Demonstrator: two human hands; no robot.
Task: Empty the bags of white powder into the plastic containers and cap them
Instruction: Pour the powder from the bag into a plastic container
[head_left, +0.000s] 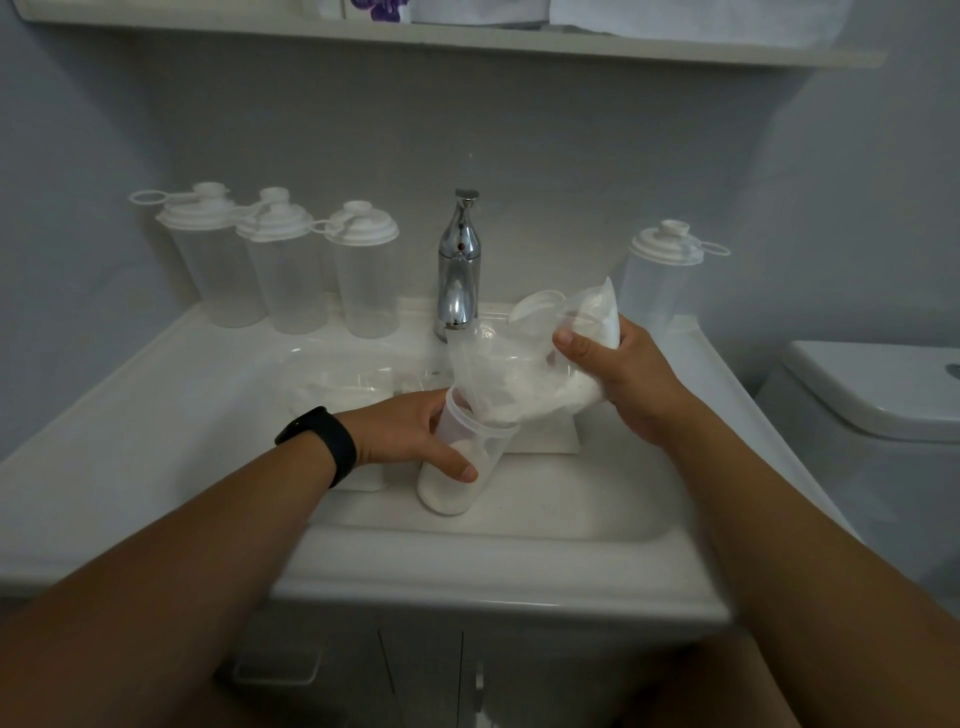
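My left hand (415, 436) grips an uncapped clear plastic container (457, 467), tilted over the sink basin, with white powder in its bottom. My right hand (623, 379) holds a clear bag of white powder (519, 379) tipped so its open end reaches into the container's mouth. Three capped empty containers (283, 270) stand in a row on the sink ledge at the back left. One more capped container (660, 280) stands at the back right. More bags of powder (343, 389) lie in the basin behind my left wrist.
A chrome tap (458, 265) rises at the back middle of the white sink (156, 431). A toilet cistern (872, 389) stands to the right. A shelf (467, 36) runs overhead. Cabinet doors sit below the sink.
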